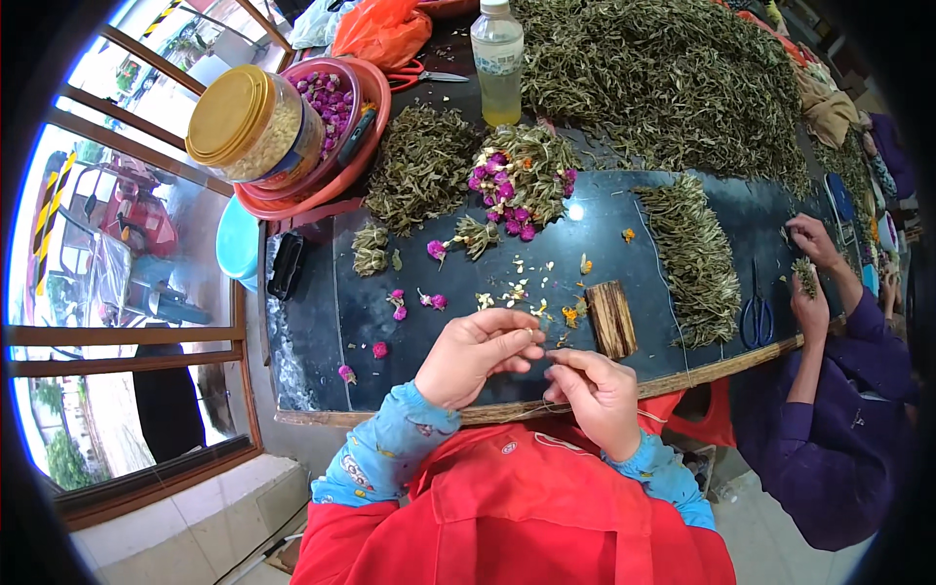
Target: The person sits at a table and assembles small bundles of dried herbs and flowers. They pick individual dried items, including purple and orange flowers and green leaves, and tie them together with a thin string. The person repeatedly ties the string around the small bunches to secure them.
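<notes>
My left hand (pixel 480 353) is raised over the table's front edge, thumb and fingertips pinched together. Just right of it, my right hand (pixel 597 392) is also closed in a pinch, fingertips a little apart from the left ones. Whatever they hold is too small to make out; a thin thread-like line shows below the right fingers. Beyond the hands lie small pale buds (pixel 514 291) and orange petals (pixel 570 315), next to a wooden block (pixel 611 320). Magenta globe flowers (pixel 432 300) are scattered to the left. Farther back sits a bundle of dried leaves with flowers (pixel 525 180).
At the back left, a gold-lidded jar (pixel 255 127) stands in stacked basins (pixel 375 83). A bottle (pixel 499 63) and red-handled scissors (pixel 421 74) are behind. A leaf heap (pixel 663 78) fills the back; a leaf row (pixel 690 258) and blue scissors (pixel 757 317) lie near a co-worker's hands (pixel 811 273).
</notes>
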Motion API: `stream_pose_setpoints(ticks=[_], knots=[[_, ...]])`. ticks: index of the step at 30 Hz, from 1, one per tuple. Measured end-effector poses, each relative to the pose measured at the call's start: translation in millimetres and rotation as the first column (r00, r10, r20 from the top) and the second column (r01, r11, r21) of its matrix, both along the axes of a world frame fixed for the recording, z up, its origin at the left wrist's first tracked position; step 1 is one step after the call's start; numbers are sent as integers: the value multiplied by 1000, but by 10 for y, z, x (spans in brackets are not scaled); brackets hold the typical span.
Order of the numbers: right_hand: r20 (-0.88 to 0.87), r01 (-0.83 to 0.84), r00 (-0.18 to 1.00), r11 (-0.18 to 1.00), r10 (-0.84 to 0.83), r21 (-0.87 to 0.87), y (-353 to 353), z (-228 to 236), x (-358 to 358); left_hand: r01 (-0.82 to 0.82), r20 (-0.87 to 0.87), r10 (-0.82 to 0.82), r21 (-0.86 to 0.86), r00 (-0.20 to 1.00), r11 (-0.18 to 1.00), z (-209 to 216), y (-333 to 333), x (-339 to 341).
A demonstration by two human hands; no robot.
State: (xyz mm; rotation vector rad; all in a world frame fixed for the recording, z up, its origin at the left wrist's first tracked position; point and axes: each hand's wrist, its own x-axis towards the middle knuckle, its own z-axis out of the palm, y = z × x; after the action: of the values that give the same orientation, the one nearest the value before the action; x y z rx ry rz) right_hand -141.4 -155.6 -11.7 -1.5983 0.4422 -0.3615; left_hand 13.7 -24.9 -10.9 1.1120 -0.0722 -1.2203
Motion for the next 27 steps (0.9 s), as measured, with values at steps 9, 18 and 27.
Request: stream_pose_setpoints(ticks=[9, 18, 27], knots=[[-33, -56, 998, 988, 52, -142, 93, 17, -20, -171, -214, 132, -172, 968, 970, -101, 222, -140], [5, -26, 1000, 994, 27, -106, 159, 41, -37, -150, -223, 94, -248, 970, 957, -107, 248, -218], [-1, -49, 999, 985, 49, -163, 112, 125, -36, -121, -104, 98, -249, 990, 961, 5, 224, -213]])
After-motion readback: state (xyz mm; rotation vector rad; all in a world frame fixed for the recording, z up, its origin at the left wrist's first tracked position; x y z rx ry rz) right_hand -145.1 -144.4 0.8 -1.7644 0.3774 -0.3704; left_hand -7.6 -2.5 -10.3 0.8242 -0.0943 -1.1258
